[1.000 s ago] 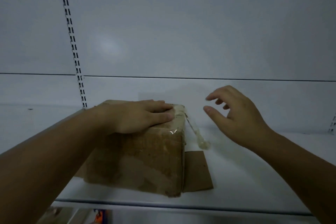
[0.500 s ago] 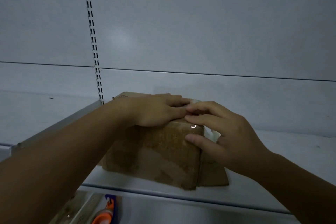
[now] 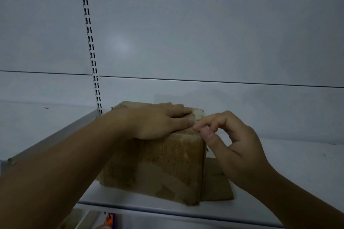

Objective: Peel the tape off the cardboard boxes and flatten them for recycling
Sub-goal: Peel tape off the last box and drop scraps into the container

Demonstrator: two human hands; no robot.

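Cardboard box (image 3: 162, 163), scuffed, taped, sits under flat left hand (image 3: 158, 121); right hand (image 3: 240, 152) curled, pinch unclear.

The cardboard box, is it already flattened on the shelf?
No, the cardboard box stands in full shape on the shelf, and the left hand rests flat on its top.

Brown cardboard box (image 3: 163, 165), white shelf (image 3: 290, 176)
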